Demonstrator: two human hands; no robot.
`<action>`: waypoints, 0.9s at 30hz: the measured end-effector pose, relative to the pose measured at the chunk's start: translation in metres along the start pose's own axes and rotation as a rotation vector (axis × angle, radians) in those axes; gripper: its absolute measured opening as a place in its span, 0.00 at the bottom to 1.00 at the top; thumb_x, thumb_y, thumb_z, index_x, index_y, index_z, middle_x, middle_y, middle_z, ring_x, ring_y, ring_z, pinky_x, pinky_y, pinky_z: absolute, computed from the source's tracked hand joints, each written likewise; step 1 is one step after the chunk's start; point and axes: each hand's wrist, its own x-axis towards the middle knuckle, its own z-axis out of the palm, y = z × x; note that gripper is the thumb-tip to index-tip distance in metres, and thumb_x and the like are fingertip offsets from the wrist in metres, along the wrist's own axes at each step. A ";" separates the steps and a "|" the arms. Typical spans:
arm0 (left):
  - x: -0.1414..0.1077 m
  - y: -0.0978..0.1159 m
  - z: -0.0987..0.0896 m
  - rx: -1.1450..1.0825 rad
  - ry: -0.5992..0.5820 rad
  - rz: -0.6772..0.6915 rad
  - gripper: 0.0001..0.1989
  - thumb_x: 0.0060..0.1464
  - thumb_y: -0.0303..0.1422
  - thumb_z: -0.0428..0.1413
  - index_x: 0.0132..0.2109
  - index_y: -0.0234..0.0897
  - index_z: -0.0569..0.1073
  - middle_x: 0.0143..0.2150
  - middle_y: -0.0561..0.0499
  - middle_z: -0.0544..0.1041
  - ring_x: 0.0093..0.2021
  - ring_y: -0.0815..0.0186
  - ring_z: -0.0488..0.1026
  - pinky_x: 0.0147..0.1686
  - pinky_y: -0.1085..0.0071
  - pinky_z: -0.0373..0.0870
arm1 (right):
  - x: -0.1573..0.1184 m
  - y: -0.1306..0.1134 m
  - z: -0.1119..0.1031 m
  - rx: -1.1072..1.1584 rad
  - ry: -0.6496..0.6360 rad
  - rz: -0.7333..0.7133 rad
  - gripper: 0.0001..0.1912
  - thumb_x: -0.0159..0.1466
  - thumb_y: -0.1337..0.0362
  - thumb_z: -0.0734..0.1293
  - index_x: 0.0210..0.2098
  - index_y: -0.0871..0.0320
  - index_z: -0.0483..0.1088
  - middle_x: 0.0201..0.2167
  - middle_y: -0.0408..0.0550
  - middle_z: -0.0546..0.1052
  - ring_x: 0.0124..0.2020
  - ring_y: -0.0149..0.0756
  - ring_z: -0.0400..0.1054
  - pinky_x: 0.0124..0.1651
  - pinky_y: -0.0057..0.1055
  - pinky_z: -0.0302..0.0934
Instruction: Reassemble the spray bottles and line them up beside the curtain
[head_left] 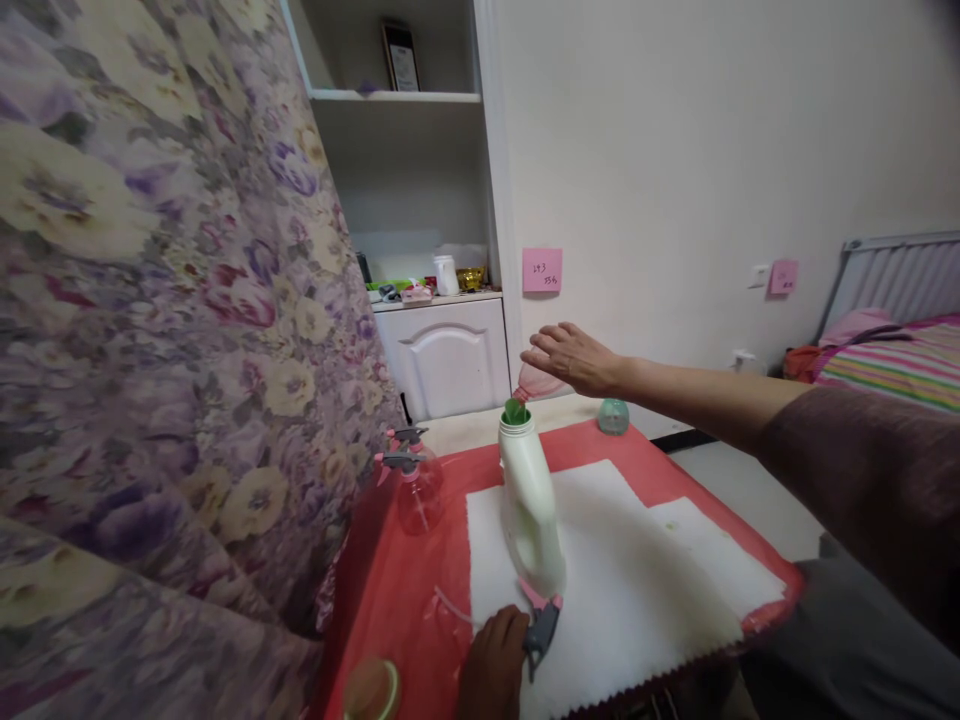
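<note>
A pale green jug [531,500] stands on the white cloth, with a green spout or funnel [515,411] in its mouth. Above it my right hand [574,358] grips a clear pink spray bottle [534,383] from on top. That bottle is tipped, its neck down at the green piece; any liquid is too faint to see. Low in the view, my left hand [493,665] is closed on a grey and pink trigger spray head [544,630], whose thin tube sticks out to the left. The spray head is close to the jug's base.
Pink spray bottles [420,503] with grey heads stand at the table's left. A round green container [613,416] is at the far right corner, a yellowish-rimmed jar [373,690] at the near left. A floral curtain [187,350] hangs beside the red tablecloth [577,447].
</note>
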 end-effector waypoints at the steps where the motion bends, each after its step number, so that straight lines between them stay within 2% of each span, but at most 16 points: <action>1: 0.000 0.000 0.001 0.003 0.003 0.001 0.23 0.54 0.19 0.47 0.55 0.38 0.72 0.52 0.43 0.78 0.51 0.59 0.75 0.51 0.63 0.74 | 0.001 0.000 -0.002 -0.011 0.004 -0.010 0.28 0.58 0.78 0.62 0.57 0.58 0.59 0.54 0.59 0.68 0.52 0.52 0.59 0.47 0.40 0.49; 6: 0.001 0.002 -0.002 -0.005 0.021 0.006 0.23 0.54 0.18 0.47 0.55 0.38 0.72 0.52 0.44 0.78 0.51 0.60 0.75 0.50 0.64 0.74 | 0.007 -0.001 -0.012 -0.082 0.026 -0.052 0.21 0.61 0.75 0.61 0.54 0.58 0.62 0.50 0.56 0.70 0.48 0.49 0.60 0.47 0.40 0.49; 12: 0.001 0.005 -0.004 -0.021 0.024 -0.026 0.23 0.56 0.18 0.46 0.54 0.39 0.72 0.52 0.45 0.78 0.52 0.61 0.75 0.52 0.64 0.73 | 0.014 -0.006 -0.021 -0.180 0.019 -0.071 0.19 0.61 0.74 0.62 0.51 0.56 0.63 0.48 0.54 0.70 0.47 0.47 0.59 0.48 0.40 0.50; 18: 0.001 0.007 -0.006 -0.001 0.033 -0.030 0.25 0.54 0.17 0.46 0.55 0.40 0.72 0.52 0.47 0.78 0.52 0.62 0.75 0.53 0.65 0.72 | 0.019 -0.017 -0.034 -0.290 -0.024 -0.117 0.26 0.55 0.70 0.68 0.53 0.58 0.62 0.50 0.55 0.70 0.48 0.50 0.59 0.47 0.42 0.54; 23: 0.002 0.010 -0.009 0.014 -0.005 -0.054 0.26 0.53 0.16 0.46 0.55 0.39 0.72 0.52 0.46 0.78 0.53 0.61 0.74 0.54 0.63 0.71 | 0.023 -0.028 -0.041 -0.288 -0.084 -0.100 0.27 0.53 0.70 0.67 0.53 0.52 0.63 0.50 0.52 0.71 0.49 0.50 0.58 0.48 0.45 0.53; 27: 0.004 0.015 -0.014 -0.036 -0.042 -0.112 0.27 0.54 0.16 0.45 0.57 0.41 0.71 0.54 0.46 0.76 0.53 0.61 0.73 0.55 0.64 0.70 | 0.025 -0.033 -0.044 -0.294 -0.120 -0.080 0.29 0.53 0.70 0.66 0.54 0.52 0.64 0.52 0.54 0.70 0.49 0.52 0.58 0.47 0.47 0.52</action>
